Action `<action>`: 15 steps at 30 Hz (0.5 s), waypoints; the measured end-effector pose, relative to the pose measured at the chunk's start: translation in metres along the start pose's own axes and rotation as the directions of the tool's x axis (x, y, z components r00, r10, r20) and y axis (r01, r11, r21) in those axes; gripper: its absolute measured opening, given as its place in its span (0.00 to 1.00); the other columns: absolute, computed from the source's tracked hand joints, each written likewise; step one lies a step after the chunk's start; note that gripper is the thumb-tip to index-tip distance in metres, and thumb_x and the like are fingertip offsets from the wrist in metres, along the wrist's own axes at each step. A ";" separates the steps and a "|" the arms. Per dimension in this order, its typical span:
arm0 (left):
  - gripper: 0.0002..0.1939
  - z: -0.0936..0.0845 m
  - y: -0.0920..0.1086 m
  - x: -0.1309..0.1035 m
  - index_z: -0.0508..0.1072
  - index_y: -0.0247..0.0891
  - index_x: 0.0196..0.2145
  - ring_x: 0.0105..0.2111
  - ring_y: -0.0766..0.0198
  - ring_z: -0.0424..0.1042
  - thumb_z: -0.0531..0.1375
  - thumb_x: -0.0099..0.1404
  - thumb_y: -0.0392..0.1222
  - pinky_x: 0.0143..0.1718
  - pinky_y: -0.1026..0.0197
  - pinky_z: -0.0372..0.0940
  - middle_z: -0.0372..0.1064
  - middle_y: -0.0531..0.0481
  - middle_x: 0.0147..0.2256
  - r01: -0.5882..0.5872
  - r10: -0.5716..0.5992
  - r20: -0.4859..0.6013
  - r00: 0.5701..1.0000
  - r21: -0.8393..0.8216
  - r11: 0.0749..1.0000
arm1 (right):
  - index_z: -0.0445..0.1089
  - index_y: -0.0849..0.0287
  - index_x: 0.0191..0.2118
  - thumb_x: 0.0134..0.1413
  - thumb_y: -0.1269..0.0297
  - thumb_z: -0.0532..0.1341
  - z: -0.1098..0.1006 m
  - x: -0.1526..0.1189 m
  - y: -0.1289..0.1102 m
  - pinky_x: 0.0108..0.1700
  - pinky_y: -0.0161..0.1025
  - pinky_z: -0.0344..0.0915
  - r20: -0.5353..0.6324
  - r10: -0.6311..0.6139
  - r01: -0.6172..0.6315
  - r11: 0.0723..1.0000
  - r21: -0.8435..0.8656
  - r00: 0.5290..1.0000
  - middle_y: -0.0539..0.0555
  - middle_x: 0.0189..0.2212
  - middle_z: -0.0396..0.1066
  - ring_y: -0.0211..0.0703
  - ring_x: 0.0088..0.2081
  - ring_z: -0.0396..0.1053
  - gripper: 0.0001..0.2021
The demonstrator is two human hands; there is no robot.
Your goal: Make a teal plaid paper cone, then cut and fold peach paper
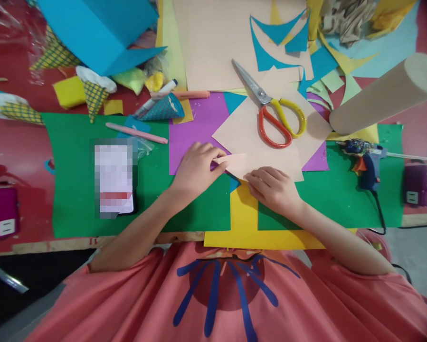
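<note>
A small strip of pale peach paper (237, 164) lies between my two hands over the coloured sheets. My left hand (199, 164) pinches its left end between thumb and fingers. My right hand (273, 187) has its fingers bent together at the strip's lower right corner; its thumb is mostly hidden. Just beyond, a larger peach sheet (234, 128) rests on a purple sheet (190, 142). On the peach sheet lie scissors (265, 97) with one red and one yellow handle, their blades pointing away to the left.
A glue gun (370, 166) lies at the right, near a thick pale roll (380, 97). Left of my hands is a blurred-out phone (115, 180) on a green sheet (74, 190). Markers, paper cones (95, 95) and blue scraps (270, 59) lie farther back.
</note>
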State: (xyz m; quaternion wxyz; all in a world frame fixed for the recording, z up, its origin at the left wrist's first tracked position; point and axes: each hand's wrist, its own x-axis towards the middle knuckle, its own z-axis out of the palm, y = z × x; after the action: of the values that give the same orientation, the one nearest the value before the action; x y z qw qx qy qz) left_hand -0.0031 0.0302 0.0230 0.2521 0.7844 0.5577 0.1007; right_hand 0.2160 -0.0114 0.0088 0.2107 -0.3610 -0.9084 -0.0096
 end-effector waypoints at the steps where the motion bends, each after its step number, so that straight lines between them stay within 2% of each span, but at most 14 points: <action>1: 0.07 -0.003 0.000 0.001 0.71 0.36 0.31 0.35 0.60 0.68 0.58 0.65 0.41 0.38 0.59 0.60 0.70 0.49 0.31 0.041 -0.032 0.078 0.996 -0.111 0.993 | 0.71 0.62 0.39 0.61 0.71 0.59 -0.002 -0.001 0.000 0.35 0.36 0.68 -0.020 -0.025 0.025 1.000 0.009 0.999 0.53 0.31 0.77 0.40 0.35 0.72 0.04; 3: 0.10 -0.008 0.000 -0.001 0.68 0.37 0.28 0.26 0.66 0.63 0.56 0.65 0.43 0.29 0.63 0.57 0.65 0.54 0.25 0.154 -0.085 0.232 0.969 -0.299 0.942 | 0.70 0.61 0.39 0.60 0.73 0.59 -0.007 -0.003 0.000 0.35 0.35 0.68 -0.060 -0.059 0.059 0.998 0.008 0.996 0.52 0.30 0.77 0.39 0.34 0.73 0.04; 5: 0.12 -0.013 0.001 -0.004 0.65 0.38 0.26 0.22 0.69 0.59 0.54 0.66 0.45 0.24 0.65 0.53 0.61 0.57 0.21 0.215 -0.087 0.295 0.951 -0.436 0.874 | 0.69 0.60 0.40 0.60 0.73 0.59 -0.013 -0.005 -0.001 0.33 0.36 0.68 -0.124 -0.070 0.071 0.997 0.010 0.990 0.52 0.29 0.76 0.38 0.31 0.72 0.04; 8: 0.13 -0.018 0.001 -0.009 0.63 0.38 0.26 0.20 0.71 0.60 0.54 0.67 0.47 0.23 0.67 0.54 0.63 0.57 0.20 0.182 -0.020 0.267 0.963 -0.600 0.779 | 0.68 0.58 0.36 0.62 0.70 0.58 -0.016 -0.009 -0.006 0.27 0.35 0.64 -0.203 -0.090 0.119 0.984 0.135 0.975 0.50 0.23 0.72 0.36 0.24 0.67 0.03; 10: 0.13 -0.021 0.002 -0.009 0.62 0.38 0.27 0.19 0.72 0.61 0.56 0.66 0.47 0.21 0.68 0.55 0.66 0.57 0.21 0.156 0.001 0.223 0.975 -0.687 0.710 | 0.67 0.58 0.33 0.64 0.66 0.57 -0.014 -0.011 -0.009 0.25 0.34 0.63 -0.169 -0.106 0.151 0.948 0.279 0.980 0.49 0.20 0.70 0.35 0.22 0.66 0.07; 11: 0.13 -0.021 0.002 -0.009 0.62 0.38 0.27 0.18 0.73 0.61 0.57 0.65 0.48 0.20 0.69 0.55 0.67 0.56 0.20 0.142 -0.003 0.189 0.982 -0.731 0.668 | 0.67 0.59 0.33 0.65 0.64 0.56 -0.013 -0.011 -0.010 0.25 0.33 0.63 -0.123 -0.093 0.131 0.927 0.352 0.988 0.50 0.21 0.70 0.35 0.22 0.67 0.09; 13: 0.14 -0.020 0.003 -0.008 0.61 0.39 0.27 0.18 0.73 0.64 0.59 0.64 0.48 0.20 0.70 0.58 0.70 0.56 0.20 0.108 -0.034 0.108 0.994 -0.815 0.570 | 0.69 0.62 0.38 0.65 0.60 0.56 -0.010 -0.008 -0.011 0.27 0.33 0.66 0.005 0.014 -0.015 0.867 0.499 1.000 0.52 0.24 0.72 0.36 0.26 0.70 0.11; 14: 0.15 -0.018 0.003 -0.007 0.60 0.39 0.27 0.18 0.72 0.66 0.60 0.64 0.50 0.21 0.70 0.60 0.71 0.55 0.21 0.094 -0.052 0.078 0.996 -0.848 0.522 | 0.70 0.63 0.42 0.65 0.57 0.56 -0.009 -0.005 -0.011 0.29 0.33 0.68 0.074 0.106 -0.129 0.803 0.582 0.992 0.53 0.27 0.72 0.36 0.28 0.71 0.13; 15: 0.16 -0.016 0.004 -0.007 0.60 0.39 0.28 0.19 0.71 0.69 0.61 0.63 0.51 0.22 0.69 0.62 0.73 0.54 0.22 0.091 -0.062 0.069 0.996 -0.872 0.481 | 0.69 0.63 0.46 0.64 0.54 0.57 -0.009 -0.001 -0.009 0.29 0.33 0.69 0.141 0.209 -0.249 0.701 0.668 0.968 0.54 0.30 0.72 0.36 0.29 0.72 0.16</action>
State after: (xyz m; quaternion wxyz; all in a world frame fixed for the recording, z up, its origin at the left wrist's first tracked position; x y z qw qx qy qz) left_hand -0.0094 0.0272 0.0390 0.6272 0.5236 0.4601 0.3475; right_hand 0.2143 -0.0204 0.0180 0.3028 -0.3685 -0.8019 0.3598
